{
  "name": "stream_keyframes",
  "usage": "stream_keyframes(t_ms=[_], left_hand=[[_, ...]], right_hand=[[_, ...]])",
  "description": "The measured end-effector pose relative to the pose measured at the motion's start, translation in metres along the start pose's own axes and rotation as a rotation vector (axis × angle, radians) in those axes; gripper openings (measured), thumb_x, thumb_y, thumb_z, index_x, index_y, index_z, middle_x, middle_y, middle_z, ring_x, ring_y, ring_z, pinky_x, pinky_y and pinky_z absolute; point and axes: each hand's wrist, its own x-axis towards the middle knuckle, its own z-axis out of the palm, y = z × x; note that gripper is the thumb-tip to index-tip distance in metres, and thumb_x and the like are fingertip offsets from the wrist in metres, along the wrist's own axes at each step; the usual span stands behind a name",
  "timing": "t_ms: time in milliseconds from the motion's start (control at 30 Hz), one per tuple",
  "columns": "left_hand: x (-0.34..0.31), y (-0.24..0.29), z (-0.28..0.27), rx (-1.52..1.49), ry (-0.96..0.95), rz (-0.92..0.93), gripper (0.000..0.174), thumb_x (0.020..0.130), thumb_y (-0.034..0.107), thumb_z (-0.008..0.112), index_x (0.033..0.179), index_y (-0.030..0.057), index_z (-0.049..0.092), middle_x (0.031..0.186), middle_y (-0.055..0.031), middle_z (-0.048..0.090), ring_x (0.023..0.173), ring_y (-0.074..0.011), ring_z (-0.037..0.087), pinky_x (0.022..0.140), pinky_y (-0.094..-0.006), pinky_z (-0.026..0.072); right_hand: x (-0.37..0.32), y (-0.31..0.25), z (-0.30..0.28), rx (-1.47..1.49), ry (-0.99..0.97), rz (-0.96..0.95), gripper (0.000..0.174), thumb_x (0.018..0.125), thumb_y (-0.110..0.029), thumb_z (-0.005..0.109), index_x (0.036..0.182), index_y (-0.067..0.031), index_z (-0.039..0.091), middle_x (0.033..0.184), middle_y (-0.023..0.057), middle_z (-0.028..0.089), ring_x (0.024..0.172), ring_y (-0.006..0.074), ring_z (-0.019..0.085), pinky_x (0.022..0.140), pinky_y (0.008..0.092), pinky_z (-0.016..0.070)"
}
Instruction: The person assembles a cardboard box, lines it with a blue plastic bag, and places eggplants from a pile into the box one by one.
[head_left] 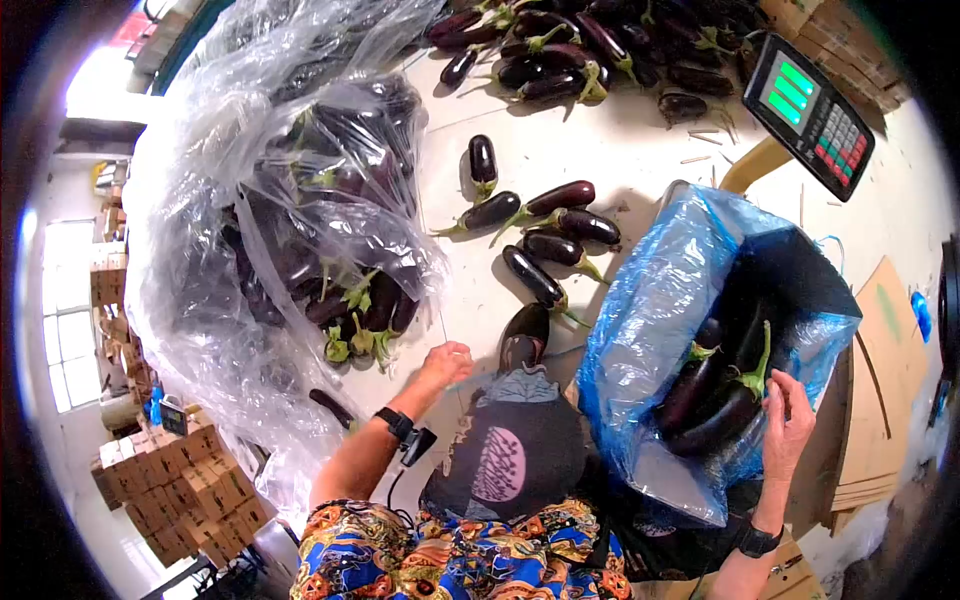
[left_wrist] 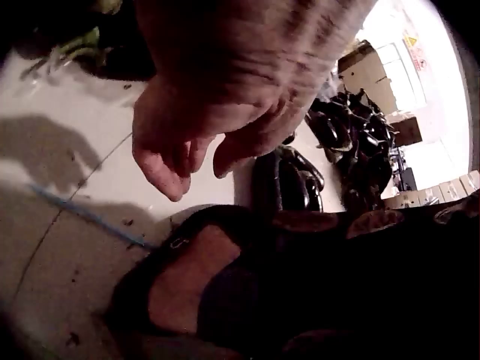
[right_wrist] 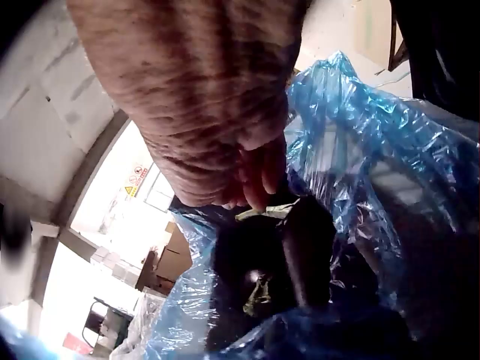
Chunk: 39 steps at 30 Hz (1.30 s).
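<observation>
My right hand (head_left: 788, 425) hangs at the right side of a box lined with a blue plastic bag (head_left: 635, 340). Its fingers are loosely bent beside the green stem of a dark purple eggplant (head_left: 712, 425); more eggplants lie in the bag. In the right wrist view the fingers (right_wrist: 259, 180) overlap the stem end, with nothing pinched between them. Over the white tabletop (head_left: 460, 300), my left hand (head_left: 440, 368) is relaxed and holds nothing. Several loose eggplants (head_left: 540, 275) lie in a cluster beyond it.
A large clear plastic bag (head_left: 200, 230) on the left covers many eggplants. Another pile of eggplants (head_left: 560, 60) lies at the back. A scale display (head_left: 810, 115) on a yellow post stands behind the blue bag. Cardboard (head_left: 885, 370) leans at the right; stacked boxes (head_left: 175, 480) stand at left.
</observation>
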Motion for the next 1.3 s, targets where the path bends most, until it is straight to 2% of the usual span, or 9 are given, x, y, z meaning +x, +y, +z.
stream_keyframes(t_ms=[200, 433, 567, 633, 700, 900, 1100, 1167, 1300], left_hand=[[0.017, 0.029, 0.039, 0.709, 0.328, 0.84, 0.04, 0.079, 0.005, 0.061, 0.119, 0.0019, 0.056, 0.111, -0.016, 0.06, 0.102, -0.0397, 0.056, 0.093, -0.0434, 0.0463], [0.079, 0.111, 0.108, 1.199, 0.041, 1.372, 0.032, 0.084, 0.008, 0.054, 0.116, 0.0063, 0.055, 0.12, -0.0132, 0.055, 0.123, -0.0313, 0.046, 0.092, -0.044, 0.0397], [0.108, 0.118, 0.128, 1.431, 0.004, 1.261, 0.024, 0.084, 0.012, 0.052, 0.108, 0.0101, 0.055, 0.101, -0.0087, 0.052, 0.097, -0.0263, 0.049, 0.081, -0.0411, 0.0376], [0.107, 0.121, 0.118, 1.339, 0.04, 1.379, 0.03, 0.078, 0.015, 0.062, 0.107, 0.0093, 0.057, 0.09, -0.0075, 0.055, 0.088, -0.0272, 0.054, 0.077, -0.0402, 0.041], [0.093, 0.136, 0.1, 1.213, -0.006, 1.178, 0.038, 0.074, 0.021, 0.071, 0.109, 0.0076, 0.061, 0.087, -0.0099, 0.061, 0.085, -0.0305, 0.059, 0.077, -0.0409, 0.0469], [0.032, 0.187, 0.03, -0.121, -0.197, 0.452, 0.043, 0.089, 0.036, 0.066, 0.113, -0.0006, 0.066, 0.098, -0.0018, 0.065, 0.09, -0.0119, 0.06, 0.084, -0.0282, 0.0486], [0.045, 0.119, 0.007, 0.61, 0.074, 0.673, 0.043, 0.082, 0.035, 0.072, 0.114, 0.0075, 0.067, 0.094, -0.0055, 0.069, 0.085, -0.0141, 0.062, 0.08, -0.031, 0.0503], [0.04, 0.091, 0.014, 0.697, 0.095, 0.586, 0.044, 0.077, 0.033, 0.072, 0.114, 0.0091, 0.065, 0.098, -0.0157, 0.069, 0.092, -0.0295, 0.066, 0.083, -0.0388, 0.0514], [0.056, 0.009, 0.024, 0.667, 0.373, 0.79, 0.047, 0.08, 0.025, 0.071, 0.12, 0.0033, 0.06, 0.109, -0.02, 0.059, 0.101, -0.0373, 0.056, 0.09, -0.043, 0.0462]], right_hand=[[0.004, -0.012, 0.011, -0.105, -0.049, 0.018, 0.019, 0.095, -0.007, 0.057, 0.109, 0.004, 0.064, 0.093, 0.011, 0.066, 0.072, 0.0153, 0.062, 0.065, 0.028, 0.0497], [0.003, -0.012, 0.017, -0.077, -0.054, 0.0, 0.016, 0.095, -0.007, 0.058, 0.105, 0.0029, 0.064, 0.089, 0.0117, 0.066, 0.07, 0.0164, 0.063, 0.065, 0.0279, 0.0495], [0.0, -0.013, 0.013, -0.105, -0.085, 0.008, 0.015, 0.094, -0.006, 0.058, 0.104, 0.003, 0.064, 0.087, 0.0113, 0.065, 0.069, 0.0166, 0.062, 0.064, 0.028, 0.0494], [-0.002, -0.016, 0.01, -0.091, -0.083, 0.029, 0.015, 0.093, -0.005, 0.059, 0.104, 0.0035, 0.064, 0.087, 0.0106, 0.065, 0.069, 0.0155, 0.062, 0.065, 0.0269, 0.0492], [-0.004, -0.014, 0.009, -0.055, -0.082, 0.023, 0.016, 0.092, -0.004, 0.059, 0.105, 0.0047, 0.063, 0.088, 0.0096, 0.065, 0.07, 0.0141, 0.061, 0.066, 0.0257, 0.049], [-0.003, -0.015, 0.013, 0.017, -0.04, 0.004, 0.015, 0.093, -0.005, 0.059, 0.104, 0.0032, 0.064, 0.088, 0.0106, 0.065, 0.07, 0.0156, 0.063, 0.064, 0.0266, 0.0505], [-0.009, -0.014, 0.014, 0.025, -0.059, -0.027, 0.015, 0.093, -0.004, 0.058, 0.104, 0.0047, 0.064, 0.088, 0.0106, 0.066, 0.07, 0.0156, 0.062, 0.064, 0.0272, 0.0492], [-0.012, -0.015, 0.014, 0.008, -0.096, 0.006, 0.015, 0.094, -0.004, 0.058, 0.105, 0.0045, 0.064, 0.089, 0.0104, 0.066, 0.07, 0.0154, 0.062, 0.064, 0.0269, 0.049], [-0.018, -0.007, 0.016, -0.027, -0.158, 0.01, 0.018, 0.094, -0.007, 0.057, 0.108, 0.0034, 0.064, 0.091, 0.0099, 0.067, 0.071, 0.0148, 0.061, 0.066, 0.0273, 0.0489]])
